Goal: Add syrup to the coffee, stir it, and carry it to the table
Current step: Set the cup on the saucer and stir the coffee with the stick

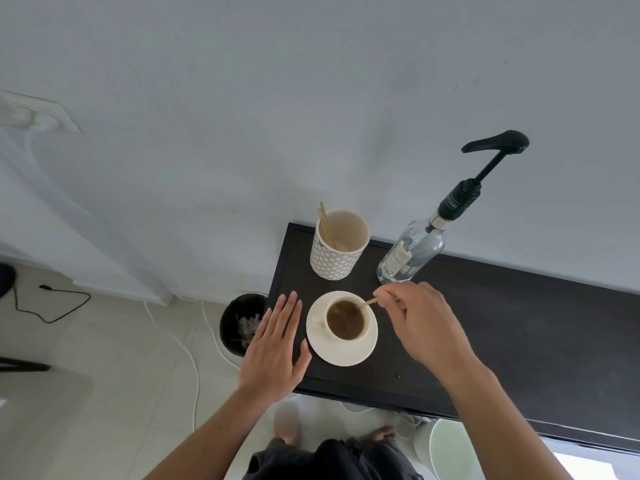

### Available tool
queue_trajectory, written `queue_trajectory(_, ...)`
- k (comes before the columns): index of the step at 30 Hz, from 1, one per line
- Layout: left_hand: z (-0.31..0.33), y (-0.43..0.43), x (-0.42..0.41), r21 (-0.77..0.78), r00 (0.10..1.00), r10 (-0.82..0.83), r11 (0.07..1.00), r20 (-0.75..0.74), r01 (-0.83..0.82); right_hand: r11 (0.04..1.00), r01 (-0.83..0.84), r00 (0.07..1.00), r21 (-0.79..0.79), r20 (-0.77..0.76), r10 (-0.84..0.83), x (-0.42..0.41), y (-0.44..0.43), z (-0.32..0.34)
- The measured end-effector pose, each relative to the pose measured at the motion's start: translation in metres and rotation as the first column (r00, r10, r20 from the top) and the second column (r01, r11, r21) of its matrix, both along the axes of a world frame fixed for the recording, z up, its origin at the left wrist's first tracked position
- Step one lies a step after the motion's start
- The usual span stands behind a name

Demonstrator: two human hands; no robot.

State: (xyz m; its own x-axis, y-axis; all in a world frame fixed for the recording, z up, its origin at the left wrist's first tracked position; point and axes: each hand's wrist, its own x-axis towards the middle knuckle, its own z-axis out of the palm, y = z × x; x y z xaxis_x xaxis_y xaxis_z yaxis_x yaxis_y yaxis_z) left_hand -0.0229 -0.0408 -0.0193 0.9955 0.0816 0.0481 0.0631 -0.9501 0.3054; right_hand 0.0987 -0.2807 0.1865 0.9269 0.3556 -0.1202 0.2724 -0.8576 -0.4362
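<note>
The right hand [420, 320] pinches a wooden stirrer [370, 302] dipped in the coffee cup [344, 318] on its saucer [360, 353], near the dark surface's [519, 327] left edge. The left hand [275, 344] lies flat, fingers spread, beside the saucer.

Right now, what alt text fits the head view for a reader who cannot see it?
The right hand stirs coffee in a white cup on a saucer with a wooden stick; the left hand lies flat beside it. Behind stand a syrup pump bottle and a patterned stick holder.

Coffee cup [344, 318]: I see it white, upright on saucer [341, 355], brown coffee, wooden stirrer [367, 303] inside.
Syrup bottle [412, 252]: clear, black pump, behind it.
</note>
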Motion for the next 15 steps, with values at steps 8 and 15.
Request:
queue_trajectory(8,-0.0011,0.0003,0.0009,0.012,1.0,0.003,1.0,-0.008,-0.003,0.995,-0.004,1.0,-0.101,-0.005,0.003,0.0002,-0.0013,-0.0039)
queue_trajectory(15,-0.0014,0.0,0.0012,0.01,1.0,-0.002,1.0,0.003,0.002,0.988,-0.118,0.987,0.101,-0.1,0.128,-0.0067,0.0027,-0.0008)
